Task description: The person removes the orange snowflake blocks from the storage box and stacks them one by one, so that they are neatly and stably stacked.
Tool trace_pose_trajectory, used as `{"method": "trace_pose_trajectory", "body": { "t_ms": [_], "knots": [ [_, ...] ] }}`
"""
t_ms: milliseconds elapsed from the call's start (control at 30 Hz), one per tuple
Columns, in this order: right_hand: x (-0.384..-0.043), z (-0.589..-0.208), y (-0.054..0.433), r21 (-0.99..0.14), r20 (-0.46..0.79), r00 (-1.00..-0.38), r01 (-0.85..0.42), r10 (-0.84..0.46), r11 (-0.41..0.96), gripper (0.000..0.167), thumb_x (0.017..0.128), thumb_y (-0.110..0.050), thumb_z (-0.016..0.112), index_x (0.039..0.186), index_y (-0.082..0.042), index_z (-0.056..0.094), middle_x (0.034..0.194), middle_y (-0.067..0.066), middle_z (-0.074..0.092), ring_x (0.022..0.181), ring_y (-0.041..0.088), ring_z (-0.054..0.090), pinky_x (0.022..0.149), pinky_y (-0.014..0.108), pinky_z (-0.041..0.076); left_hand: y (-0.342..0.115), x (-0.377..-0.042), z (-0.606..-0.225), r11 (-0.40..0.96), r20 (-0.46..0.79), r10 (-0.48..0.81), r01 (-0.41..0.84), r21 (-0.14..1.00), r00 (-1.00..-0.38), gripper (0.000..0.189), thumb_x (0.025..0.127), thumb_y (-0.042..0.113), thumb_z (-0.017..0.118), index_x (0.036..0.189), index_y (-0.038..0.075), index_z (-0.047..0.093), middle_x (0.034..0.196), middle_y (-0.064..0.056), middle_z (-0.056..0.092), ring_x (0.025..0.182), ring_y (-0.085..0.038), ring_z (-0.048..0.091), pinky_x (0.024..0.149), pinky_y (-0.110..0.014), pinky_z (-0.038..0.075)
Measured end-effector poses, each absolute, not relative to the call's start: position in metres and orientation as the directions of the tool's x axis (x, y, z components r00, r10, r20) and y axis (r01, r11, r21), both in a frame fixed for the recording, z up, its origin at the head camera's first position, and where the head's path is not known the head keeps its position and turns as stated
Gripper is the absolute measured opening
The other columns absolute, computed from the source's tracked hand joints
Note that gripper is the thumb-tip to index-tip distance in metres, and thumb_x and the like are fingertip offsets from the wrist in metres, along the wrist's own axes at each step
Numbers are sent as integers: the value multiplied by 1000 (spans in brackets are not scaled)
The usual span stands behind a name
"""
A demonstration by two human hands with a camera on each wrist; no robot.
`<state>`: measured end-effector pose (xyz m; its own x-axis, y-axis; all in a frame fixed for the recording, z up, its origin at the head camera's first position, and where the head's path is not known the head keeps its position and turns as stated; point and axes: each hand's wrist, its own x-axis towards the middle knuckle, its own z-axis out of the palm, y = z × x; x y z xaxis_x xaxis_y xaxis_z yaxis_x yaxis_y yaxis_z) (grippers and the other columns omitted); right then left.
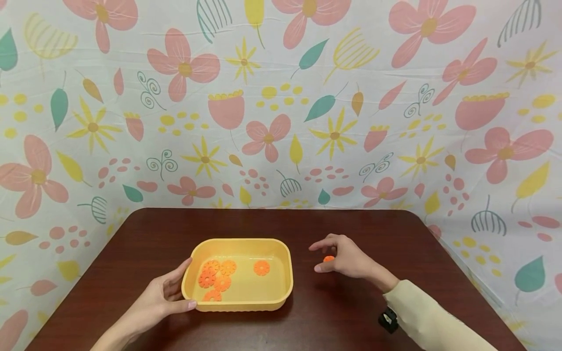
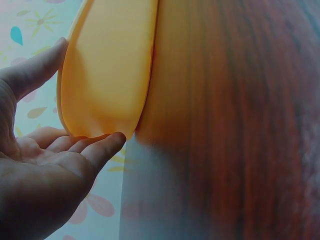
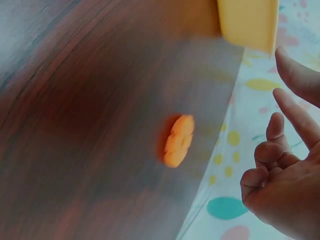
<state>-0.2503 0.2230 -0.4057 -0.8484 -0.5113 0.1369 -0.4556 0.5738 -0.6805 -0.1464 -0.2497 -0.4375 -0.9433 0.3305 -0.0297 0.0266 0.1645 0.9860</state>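
Note:
A yellow plastic tub (image 1: pixel 237 306) stands on the table with several orange notched discs (image 1: pixel 207 279) inside. Most lie grouped at its left end; one disc (image 1: pixel 261 268) sits apart at the right. My left hand (image 1: pixel 153 297) holds the tub's left end, thumb at one corner and fingers along the side. In the left wrist view the fingertips (image 2: pixel 117 141) press against the tub's wall. To the right of the tub my right hand (image 1: pixel 347 258) hovers with thumb and index finger spread. Another orange disc (image 3: pixel 179 141) is on the table near it, apart from the fingers.
The dark brown wooden table (image 1: pixel 351 224) reaches back to a floral cloth (image 1: pixel 272 97) hanging behind it. A small black device (image 1: pixel 388 320) is worn at my right wrist, beside the cream sleeve (image 1: pixel 430 312).

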Motion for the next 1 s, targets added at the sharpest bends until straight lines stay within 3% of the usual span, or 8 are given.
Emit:
{"method": "trace_pose_trajectory", "body": {
  "t_ms": [300,1000],
  "knots": [
    [-246,-394,193,-673,148,-805,-507,-574,538,38,80,-19,94,116,-13,81,88,-3,62,89,35,56,73,31,44,-251,-146,-439,172,-32,330,27,985,-943,102,92,7,82,167,-2,15,169,-28,15,148,-50,31,98,-26,52],
    [-249,-382,142,-650,123,-719,-579,-684,492,41,81,-14,93,120,-7,80,91,10,63,74,15,51,65,26,42,-251,-148,-438,178,-37,329,23,984,-944,101,92,8,83,167,-1,15,170,-28,14,149,-50,29,99,-26,52]
  ]
}}
